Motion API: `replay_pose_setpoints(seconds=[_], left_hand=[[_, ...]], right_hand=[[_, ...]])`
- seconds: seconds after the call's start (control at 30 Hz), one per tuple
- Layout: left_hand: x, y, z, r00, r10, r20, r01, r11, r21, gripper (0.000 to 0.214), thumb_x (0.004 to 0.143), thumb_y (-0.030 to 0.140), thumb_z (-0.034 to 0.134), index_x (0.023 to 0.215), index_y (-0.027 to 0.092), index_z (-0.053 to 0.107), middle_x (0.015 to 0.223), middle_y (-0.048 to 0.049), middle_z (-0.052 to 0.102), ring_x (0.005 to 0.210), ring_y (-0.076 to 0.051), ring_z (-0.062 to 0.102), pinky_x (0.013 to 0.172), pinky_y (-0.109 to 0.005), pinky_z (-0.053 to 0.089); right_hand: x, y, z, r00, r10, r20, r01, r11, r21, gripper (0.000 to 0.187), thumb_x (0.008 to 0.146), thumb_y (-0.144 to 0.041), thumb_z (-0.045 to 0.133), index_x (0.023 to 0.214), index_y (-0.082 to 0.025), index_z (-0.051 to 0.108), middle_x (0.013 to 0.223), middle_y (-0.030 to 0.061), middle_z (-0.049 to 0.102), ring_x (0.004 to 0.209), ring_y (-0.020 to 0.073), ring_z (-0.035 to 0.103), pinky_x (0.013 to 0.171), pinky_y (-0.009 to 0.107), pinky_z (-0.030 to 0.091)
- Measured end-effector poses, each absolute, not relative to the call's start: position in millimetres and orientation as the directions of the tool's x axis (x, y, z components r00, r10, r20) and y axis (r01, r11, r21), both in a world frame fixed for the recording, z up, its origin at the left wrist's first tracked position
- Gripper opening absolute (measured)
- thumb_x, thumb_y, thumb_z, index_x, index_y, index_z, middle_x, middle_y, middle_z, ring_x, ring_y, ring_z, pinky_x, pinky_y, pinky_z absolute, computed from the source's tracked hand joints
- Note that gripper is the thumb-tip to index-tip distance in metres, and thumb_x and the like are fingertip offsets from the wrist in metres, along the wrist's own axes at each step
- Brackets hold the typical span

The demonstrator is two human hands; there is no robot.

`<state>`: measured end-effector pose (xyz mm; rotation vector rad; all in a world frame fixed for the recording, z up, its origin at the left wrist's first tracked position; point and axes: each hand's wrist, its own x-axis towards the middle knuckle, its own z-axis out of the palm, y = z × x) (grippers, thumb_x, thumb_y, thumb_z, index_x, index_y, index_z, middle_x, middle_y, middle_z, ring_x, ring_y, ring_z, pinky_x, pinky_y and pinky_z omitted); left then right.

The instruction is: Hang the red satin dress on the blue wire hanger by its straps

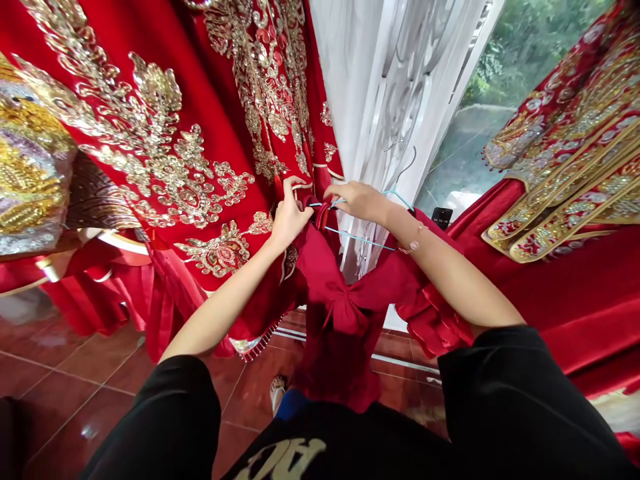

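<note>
A plain dark-red dress (320, 267) with a bow (349, 300) on its front hangs before me from a light-blue hanger (357, 237). At the hanger's left end my left hand (291, 210) is closed, with thumb and fingers pinching the dress strap against the hanger. My right hand (357, 200) grips the same end from the other side, its fingertips on the hanger wire by the strap. The hanger's hook (407, 163) points up to the right, with nothing holding it. The exact grip of both sets of fingertips is partly hidden.
Red gowns with gold embroidery (200, 160) crowd the left side. An embroidered red garment (570, 153) lies at the right by a window. Behind the hands are a white curtain (345, 80) and frame. A small black device (441, 217) rests on red cloth. Red tiles (90, 387) cover the floor.
</note>
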<state>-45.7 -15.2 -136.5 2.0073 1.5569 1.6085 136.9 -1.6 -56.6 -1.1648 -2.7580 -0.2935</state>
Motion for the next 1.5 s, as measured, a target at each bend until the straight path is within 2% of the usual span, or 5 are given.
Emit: replay_pose_setpoints(seconds=[0.27,0.5,0.73,1.17,1.5], left_hand=[[-6.1,-13.5,-120.3,0.064,0.625,0.778,0.691,-0.590,0.418,0.070,0.076,0.008,0.052,0.143,0.019,0.035,0.058,0.0106,0.045,0.050,-0.013,0.048,0.059,-0.027,0.042],[28.2,-16.9,-125.2,0.169,0.604,0.779,0.798,-0.547,0.251,0.059,0.089,0.014,0.045,0.147,0.020,0.037,0.093,-0.0033,0.069,0.082,-0.018,0.066,0.078,-0.031,0.050],[-28.0,-34.5,-140.0,0.362,0.707,0.608,0.750,-0.608,0.260,0.057,0.092,0.028,0.054,0.147,0.021,0.041,0.094,-0.0043,0.068,0.087,-0.023,0.066,0.091,-0.045,0.050],[76.8,-38.1,-124.2,-0.016,0.804,0.595,0.937,-0.195,0.289,0.081,0.085,0.026,0.064,0.158,0.033,0.028,0.164,-0.0158,0.029,0.150,-0.056,0.012,0.104,-0.088,0.016],[25.4,-31.0,-126.4,-0.070,0.811,0.582,0.935,-0.151,0.322,0.081,0.079,0.013,0.055,0.157,0.023,0.032,0.163,-0.0200,0.029,0.151,-0.048,0.020,0.107,-0.075,0.035]], right_hand=[[161.9,-13.9,-87.3,-0.683,0.683,0.259,0.713,0.546,0.440,0.045,0.096,-0.007,0.035,0.130,-0.018,0.061,0.126,0.0181,0.066,0.107,0.0289,0.061,0.089,0.040,0.039],[161.9,-1.5,-114.4,-0.442,0.548,0.710,0.689,0.715,-0.123,0.030,0.085,-0.006,0.037,0.103,-0.018,0.058,0.099,0.0096,0.067,0.096,0.0237,0.060,0.089,0.040,0.048],[263.2,-53.9,-140.7,0.030,0.245,0.969,0.743,0.643,-0.186,0.024,0.085,-0.017,0.037,0.090,-0.024,0.060,0.096,0.0088,0.065,0.101,0.0258,0.064,0.096,0.049,0.049],[244.0,-39.5,-163.8,0.219,0.824,0.523,0.914,0.013,-0.405,0.088,0.081,-0.030,0.060,0.158,-0.020,0.018,0.167,0.0229,0.013,0.154,0.0444,0.006,0.107,0.079,0.022],[277.4,-51.9,-159.0,0.196,0.820,0.537,0.946,-0.014,-0.325,0.052,0.081,-0.005,0.039,0.131,-0.012,0.055,0.125,0.0234,0.062,0.115,0.0336,0.057,0.093,0.048,0.049]])
